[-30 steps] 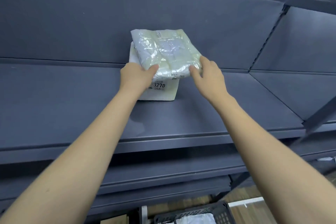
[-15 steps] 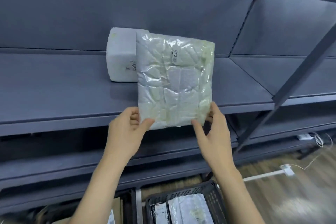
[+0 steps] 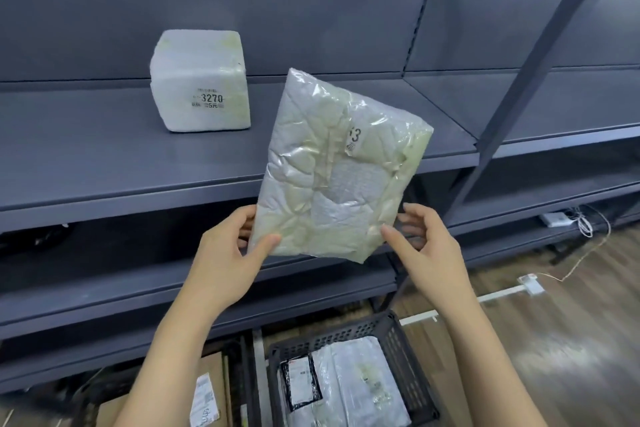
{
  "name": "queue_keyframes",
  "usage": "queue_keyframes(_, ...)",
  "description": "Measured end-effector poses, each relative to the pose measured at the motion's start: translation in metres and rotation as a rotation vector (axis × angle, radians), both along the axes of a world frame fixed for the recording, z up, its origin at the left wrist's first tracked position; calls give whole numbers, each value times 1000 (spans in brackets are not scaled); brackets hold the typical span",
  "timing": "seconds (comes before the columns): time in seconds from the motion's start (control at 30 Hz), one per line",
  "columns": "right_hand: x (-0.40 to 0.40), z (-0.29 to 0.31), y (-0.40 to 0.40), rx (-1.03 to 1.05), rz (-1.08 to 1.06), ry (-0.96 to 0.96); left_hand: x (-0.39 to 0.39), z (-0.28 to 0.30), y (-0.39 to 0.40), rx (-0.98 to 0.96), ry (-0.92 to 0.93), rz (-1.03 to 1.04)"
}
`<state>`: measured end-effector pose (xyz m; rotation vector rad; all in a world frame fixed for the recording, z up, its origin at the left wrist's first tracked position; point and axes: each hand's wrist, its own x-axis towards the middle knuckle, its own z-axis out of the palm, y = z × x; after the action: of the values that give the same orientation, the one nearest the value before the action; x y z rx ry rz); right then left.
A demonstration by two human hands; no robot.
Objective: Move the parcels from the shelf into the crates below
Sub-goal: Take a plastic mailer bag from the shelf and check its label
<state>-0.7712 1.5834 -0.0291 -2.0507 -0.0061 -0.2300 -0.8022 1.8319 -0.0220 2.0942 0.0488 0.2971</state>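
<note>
I hold a flat parcel [image 3: 332,177] wrapped in clear crinkled plastic upright in front of the grey shelf [image 3: 104,156], tilted to the right. My left hand [image 3: 225,260] pinches its lower left corner, thumb on the front. At the lower right edge is my right hand [image 3: 426,250], fingers apart; only the thumb tip meets the parcel. A white cube-shaped parcel [image 3: 201,80] printed "3270" stands on the shelf, back left. Below, a black perforated crate [image 3: 394,333] holds several wrapped parcels.
A cardboard box [image 3: 207,392] with a label sits on the floor left of the crate. A slanted grey upright [image 3: 540,55] crosses the right side. Lower shelf boards [image 3: 86,291] jut out between shelf and crate. White cables and a power strip [image 3: 526,288] lie on the wooden floor.
The flat parcel came off the cube parcel, moved toward me and down, and now tilts right. My right hand's grip loosened to the edge. The view dropped, showing more of the crate.
</note>
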Motion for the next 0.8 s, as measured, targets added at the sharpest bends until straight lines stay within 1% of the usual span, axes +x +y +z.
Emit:
queue_keyframes(0.07, -1, 3, -8, -51, -53, -42, -2, 1, -3, 94, -90, 48)
queue_keyframes(0.17, -5, 10, -14, -124, -87, -137, -3, 1, -10, 349, -244, 38)
queue_keyframes(0.23, -8, 10, -15, -146, -78, -167, -3, -3, -15, 483, -329, -8)
queue_keyframes(0.3, -10, 7, -16, -270, -5, -205, -3, -8, -19, 554, -404, -40)
queue_keyframes(0.37, -12, 2, -18, -470, 107, -221, -2, -12, -21, 572, -480, -62)
queue_keyframes(0.43, -12, -4, -21, -586, 147, -250, -3, -15, -23, 563, -552, -77)
queue_keyframes(0.47, -12, -7, -22, -598, 121, -303, -5, -16, -24, 558, -585, -72)
queue_keyframes(0.57, -17, -14, -20, -573, -45, -577, -7, -16, -28, 535, -669, -16)
queue_keyframes(0.63, -21, -17, -18, -556, -151, -727, -8, -14, -31, 498, -714, 6)
queue_keyframes(0.7, -22, -17, -16, -546, -215, -812, -8, -11, -33, 471, -747, 13)
queue_keyframes(0.8, -22, -16, -16, -556, -259, -874, -8, -9, -36, 464, -784, 27)
